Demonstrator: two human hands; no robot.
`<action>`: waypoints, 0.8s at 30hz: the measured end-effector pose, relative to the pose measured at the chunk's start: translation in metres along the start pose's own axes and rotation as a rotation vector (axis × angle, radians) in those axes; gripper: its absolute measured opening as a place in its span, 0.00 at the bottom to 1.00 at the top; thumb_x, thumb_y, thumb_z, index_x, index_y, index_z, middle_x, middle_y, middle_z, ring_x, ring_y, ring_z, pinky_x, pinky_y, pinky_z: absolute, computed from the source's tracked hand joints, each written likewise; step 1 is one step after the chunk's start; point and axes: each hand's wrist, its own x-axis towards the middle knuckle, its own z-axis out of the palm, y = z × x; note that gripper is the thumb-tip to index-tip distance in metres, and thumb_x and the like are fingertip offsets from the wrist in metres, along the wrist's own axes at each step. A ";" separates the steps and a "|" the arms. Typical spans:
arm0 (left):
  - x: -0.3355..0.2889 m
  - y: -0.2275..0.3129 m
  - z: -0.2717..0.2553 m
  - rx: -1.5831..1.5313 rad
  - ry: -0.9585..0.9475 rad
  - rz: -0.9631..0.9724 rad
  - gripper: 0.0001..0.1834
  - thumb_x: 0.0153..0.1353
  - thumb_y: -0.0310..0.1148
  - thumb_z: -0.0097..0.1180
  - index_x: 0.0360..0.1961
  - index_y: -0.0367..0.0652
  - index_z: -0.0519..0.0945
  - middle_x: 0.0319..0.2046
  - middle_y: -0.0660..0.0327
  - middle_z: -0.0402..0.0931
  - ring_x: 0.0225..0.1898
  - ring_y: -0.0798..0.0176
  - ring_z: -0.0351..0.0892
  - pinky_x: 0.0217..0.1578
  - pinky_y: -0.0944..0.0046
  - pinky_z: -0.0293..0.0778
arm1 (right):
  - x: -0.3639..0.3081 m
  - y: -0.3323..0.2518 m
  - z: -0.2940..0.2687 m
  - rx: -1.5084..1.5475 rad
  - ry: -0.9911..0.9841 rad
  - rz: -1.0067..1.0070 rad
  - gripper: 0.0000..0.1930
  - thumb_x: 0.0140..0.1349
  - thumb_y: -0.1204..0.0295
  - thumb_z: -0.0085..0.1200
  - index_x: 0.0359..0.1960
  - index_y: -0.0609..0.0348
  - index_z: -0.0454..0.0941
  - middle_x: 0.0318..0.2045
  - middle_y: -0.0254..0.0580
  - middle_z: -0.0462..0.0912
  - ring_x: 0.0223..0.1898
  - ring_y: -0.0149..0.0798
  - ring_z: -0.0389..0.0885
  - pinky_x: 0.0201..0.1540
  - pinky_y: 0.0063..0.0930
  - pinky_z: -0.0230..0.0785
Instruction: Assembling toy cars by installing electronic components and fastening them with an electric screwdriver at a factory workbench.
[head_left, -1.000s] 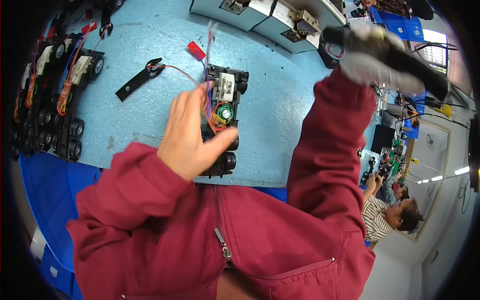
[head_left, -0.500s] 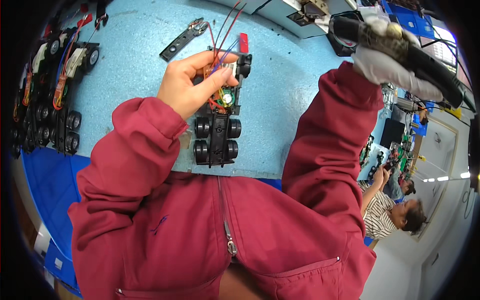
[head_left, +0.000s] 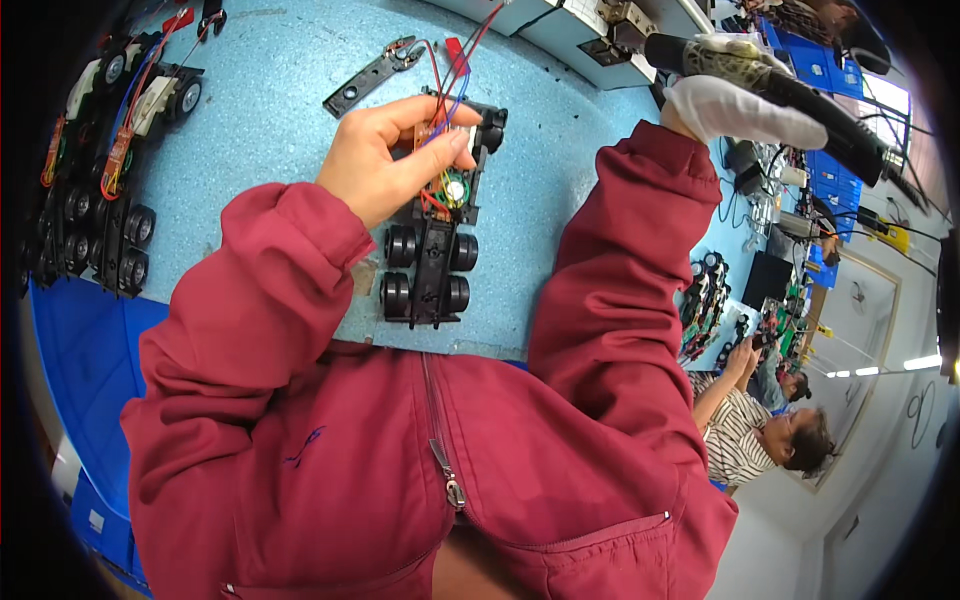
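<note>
A black toy truck chassis [head_left: 432, 275] with several wheels lies on the blue table. My left hand [head_left: 385, 160], bare, is closed around its front part, thumb and fingers by a brown circuit board and a bundle of red and blue wires [head_left: 438, 88]. A round silvery part ringed in green [head_left: 456, 190] shows behind the thumb. My right hand [head_left: 740, 112], in a white glove, grips a long black corded hand tool [head_left: 830, 120] at the upper right; its exact kind is unclear. A small red part [head_left: 457, 57] is at the wires' far side.
A flat black part [head_left: 365, 82] lies beyond my left hand. Several similar chassis [head_left: 135, 160] stand at the left, above a blue bin [head_left: 85, 350]. A white machine or box [head_left: 570, 35] sits at the back. At the right, a person in a striped top [head_left: 745, 430] works at another bench.
My right hand has moved left with the black tool. The small red part has shifted left and away from me. My left hand stays on the chassis; the view has shifted slightly.
</note>
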 end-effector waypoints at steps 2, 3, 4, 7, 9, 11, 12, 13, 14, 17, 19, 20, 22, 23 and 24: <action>0.001 -0.004 -0.003 0.010 -0.013 0.002 0.14 0.62 0.31 0.52 0.47 0.37 0.76 0.30 0.61 0.80 0.31 0.75 0.76 0.32 0.74 0.73 | 0.003 -0.001 -0.013 0.079 -0.074 -0.001 0.43 0.46 0.22 0.30 0.26 0.58 0.64 0.15 0.41 0.68 0.12 0.31 0.68 0.13 0.21 0.68; 0.000 -0.005 -0.002 -0.009 -0.012 0.015 0.13 0.62 0.30 0.52 0.47 0.36 0.76 0.30 0.61 0.80 0.32 0.75 0.76 0.33 0.74 0.74 | 0.003 -0.003 -0.022 0.082 -0.136 0.126 0.45 0.42 0.20 0.28 0.24 0.59 0.67 0.13 0.42 0.68 0.10 0.34 0.67 0.11 0.25 0.66; 0.001 -0.009 -0.002 -0.027 0.000 0.029 0.13 0.62 0.30 0.52 0.47 0.36 0.76 0.30 0.61 0.80 0.32 0.75 0.76 0.33 0.74 0.74 | -0.002 -0.012 -0.021 0.092 -0.202 0.259 0.48 0.39 0.18 0.27 0.22 0.59 0.69 0.10 0.42 0.69 0.07 0.36 0.67 0.09 0.28 0.64; 0.003 -0.015 -0.002 -0.023 -0.021 0.057 0.13 0.63 0.29 0.51 0.46 0.35 0.76 0.30 0.60 0.79 0.33 0.74 0.77 0.35 0.74 0.74 | -0.033 -0.089 -0.020 0.224 -0.130 0.714 0.47 0.35 0.18 0.32 0.23 0.56 0.70 0.12 0.42 0.70 0.08 0.40 0.67 0.13 0.34 0.64; 0.007 -0.016 -0.002 -0.011 -0.041 0.088 0.13 0.63 0.29 0.51 0.46 0.35 0.76 0.30 0.61 0.80 0.33 0.74 0.77 0.35 0.74 0.73 | -0.038 -0.110 -0.034 0.423 -0.112 0.942 0.48 0.29 0.16 0.36 0.23 0.55 0.73 0.13 0.41 0.70 0.09 0.42 0.67 0.17 0.36 0.62; 0.009 -0.016 -0.003 -0.006 -0.044 0.088 0.13 0.62 0.31 0.52 0.46 0.36 0.76 0.30 0.61 0.80 0.33 0.74 0.77 0.36 0.74 0.72 | -0.050 -0.129 -0.038 0.576 -0.161 0.981 0.50 0.28 0.15 0.34 0.24 0.54 0.76 0.14 0.39 0.70 0.11 0.40 0.66 0.18 0.33 0.59; 0.008 -0.016 -0.002 -0.006 -0.046 0.087 0.14 0.62 0.31 0.53 0.47 0.36 0.76 0.30 0.61 0.80 0.33 0.74 0.77 0.36 0.74 0.72 | -0.057 -0.134 -0.040 0.639 -0.224 0.973 0.50 0.27 0.15 0.34 0.25 0.53 0.77 0.14 0.38 0.70 0.11 0.39 0.65 0.19 0.32 0.57; 0.007 -0.014 -0.002 -0.006 -0.045 0.088 0.14 0.62 0.32 0.53 0.47 0.36 0.76 0.30 0.62 0.80 0.34 0.74 0.77 0.37 0.74 0.72 | -0.063 -0.136 -0.041 0.746 -0.331 1.007 0.51 0.27 0.15 0.33 0.28 0.52 0.78 0.13 0.36 0.69 0.12 0.38 0.65 0.20 0.31 0.57; 0.007 -0.015 -0.003 -0.001 -0.041 0.081 0.14 0.62 0.32 0.53 0.47 0.36 0.76 0.30 0.62 0.80 0.34 0.74 0.77 0.37 0.73 0.73 | -0.072 -0.142 -0.038 0.735 -0.299 1.028 0.51 0.27 0.15 0.34 0.30 0.51 0.79 0.14 0.36 0.70 0.13 0.39 0.66 0.20 0.32 0.59; 0.008 -0.018 -0.003 -0.035 -0.039 0.093 0.14 0.62 0.32 0.53 0.47 0.36 0.76 0.30 0.62 0.80 0.34 0.74 0.77 0.37 0.73 0.73 | -0.087 -0.140 -0.041 0.753 -0.505 0.974 0.50 0.29 0.16 0.37 0.34 0.49 0.79 0.20 0.38 0.77 0.15 0.43 0.70 0.22 0.37 0.63; 0.008 -0.018 -0.004 -0.030 -0.059 0.112 0.14 0.62 0.32 0.53 0.47 0.35 0.76 0.30 0.63 0.80 0.34 0.74 0.77 0.38 0.73 0.73 | -0.093 -0.140 -0.041 0.772 -0.456 0.954 0.49 0.30 0.17 0.38 0.36 0.49 0.79 0.23 0.39 0.77 0.16 0.45 0.71 0.22 0.39 0.64; 0.008 -0.019 -0.004 -0.032 -0.059 0.113 0.14 0.62 0.32 0.53 0.47 0.35 0.76 0.30 0.63 0.80 0.34 0.74 0.77 0.38 0.73 0.73 | -0.095 -0.141 -0.041 0.790 -0.406 0.931 0.49 0.31 0.18 0.38 0.37 0.50 0.78 0.26 0.40 0.78 0.17 0.46 0.71 0.22 0.41 0.65; 0.008 -0.021 -0.005 -0.026 -0.057 0.126 0.14 0.62 0.32 0.53 0.47 0.35 0.76 0.30 0.63 0.80 0.34 0.75 0.76 0.38 0.73 0.72 | -0.099 -0.141 -0.041 0.786 -0.406 0.879 0.49 0.34 0.19 0.40 0.40 0.54 0.77 0.31 0.42 0.79 0.20 0.49 0.73 0.22 0.44 0.65; 0.007 -0.022 -0.005 -0.027 -0.054 0.126 0.14 0.62 0.32 0.53 0.47 0.35 0.76 0.30 0.63 0.80 0.34 0.75 0.76 0.38 0.73 0.72 | -0.101 -0.136 -0.040 0.807 -0.502 0.839 0.50 0.35 0.20 0.40 0.40 0.57 0.76 0.31 0.45 0.78 0.21 0.50 0.73 0.21 0.44 0.65; 0.006 -0.022 -0.006 -0.021 -0.047 0.120 0.14 0.62 0.32 0.53 0.47 0.35 0.76 0.30 0.63 0.80 0.34 0.75 0.76 0.37 0.73 0.72 | -0.103 -0.133 -0.039 0.827 -0.597 0.797 0.51 0.35 0.20 0.40 0.41 0.60 0.75 0.30 0.47 0.78 0.21 0.50 0.74 0.20 0.45 0.65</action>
